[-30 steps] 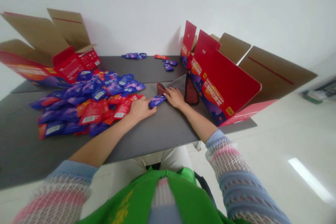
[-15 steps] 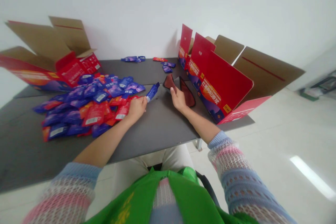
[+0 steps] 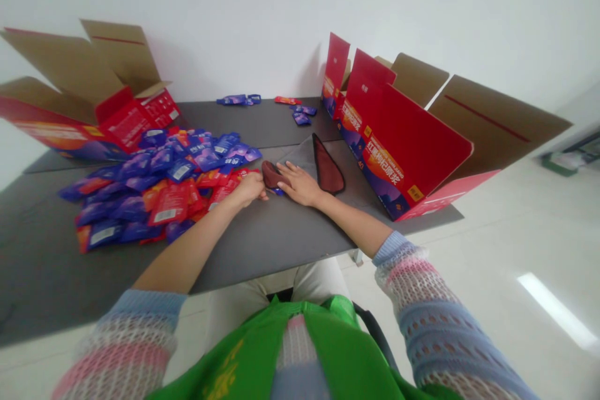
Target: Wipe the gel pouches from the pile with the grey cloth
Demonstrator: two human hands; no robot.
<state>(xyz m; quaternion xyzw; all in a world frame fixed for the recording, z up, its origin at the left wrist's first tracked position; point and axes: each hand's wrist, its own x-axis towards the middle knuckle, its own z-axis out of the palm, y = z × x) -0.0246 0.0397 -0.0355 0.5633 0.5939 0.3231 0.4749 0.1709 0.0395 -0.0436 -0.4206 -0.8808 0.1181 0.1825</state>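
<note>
My left hand (image 3: 252,189) is closed in a pinch beside the heap's right edge, at the end of a small blue packet (image 3: 279,191). Most of that packet is hidden under a brown and grey cloth (image 3: 332,169). With its fingers spread flat, my right hand (image 3: 300,185) presses a folded part of the cloth down over the packet on the table. The rest of the cloth, dark-edged, lies behind and to the right of this hand. Blue and red packets (image 3: 175,190) form a large pile to the left of my left hand.
An open red carton (image 3: 117,122) stands at the left behind the pile. More open red cartons (image 3: 398,156) line the right of the grey table (image 3: 262,244). Near the wall lie blue packets (image 3: 238,100), a red packet (image 3: 287,100) and further blue packets (image 3: 302,114).
My right hand has moved left and down, bringing the lifted cloth onto the blue packet and flattening its fingers. The packet in my left hand has come down to the table. The view has shifted slightly.
</note>
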